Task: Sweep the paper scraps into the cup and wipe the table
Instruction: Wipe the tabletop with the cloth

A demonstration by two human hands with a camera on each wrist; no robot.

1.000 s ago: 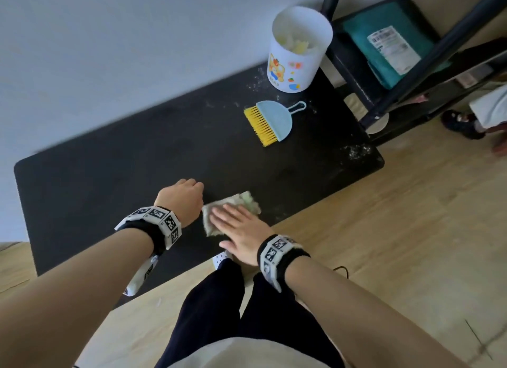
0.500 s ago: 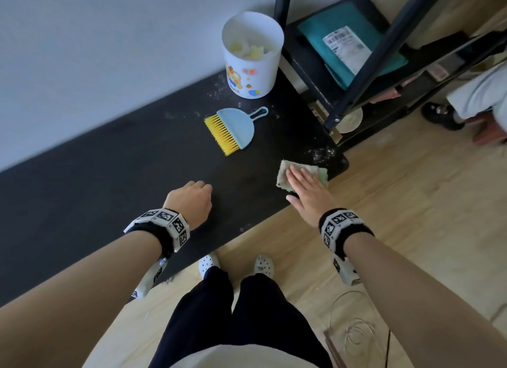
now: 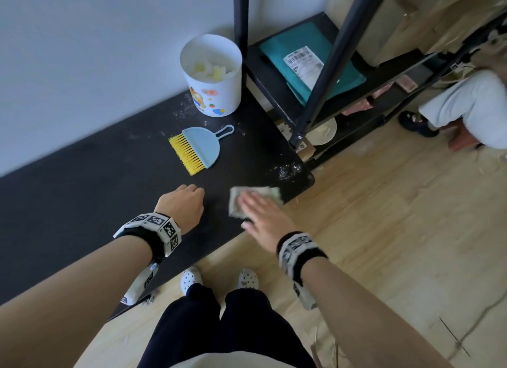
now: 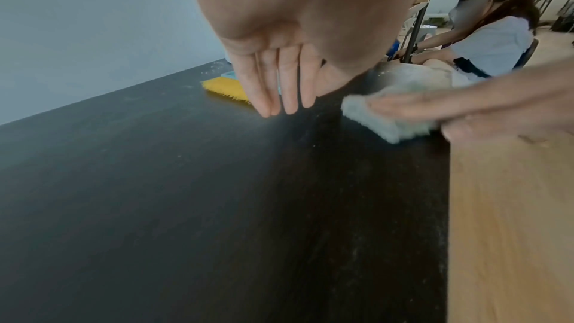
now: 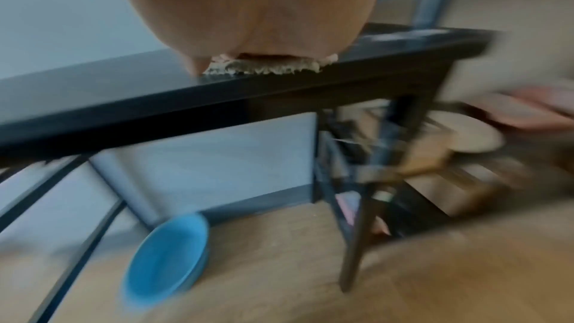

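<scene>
The right hand (image 3: 260, 216) lies flat with fingers straight, palm pressed on a pale green cloth (image 3: 253, 203) at the near edge of the black desk (image 3: 82, 197), close to its right-hand corner; it grips nothing, only bears down on the cloth; in the right wrist view the cloth (image 5: 264, 68) shows as a frayed strip under the palm at the desk's (image 5: 155, 97) lip, though that view is blurred. The left hand (image 3: 182, 208) sits at nine o'clock from the cloth, near it but apart; from the head view its fingers look tucked under; the left wrist view shows the fingers (image 4: 289, 87) fairly straight and together, tips down on or just above the desk, holding nothing. At twelve o'clock from the left hand lies a small blue dustpan (image 3: 204, 145) with the yellow-bristled brush (image 3: 186, 156) nested in it, handle pointing to two o'clock; beyond it, at one o'clock, the white cup (image 3: 212, 77) with cartoon print stands upright against the wall, paper scraps (image 3: 208, 68) inside it; fine white specks (image 3: 288, 171) dust the desk at one o'clock from the cloth, near the corner, and more lie by the cup's base. A black shelf (image 3: 315, 93) stands just right of the desk; a blue bowl (image 5: 167, 262) rests on the floor beneath the desk.
</scene>
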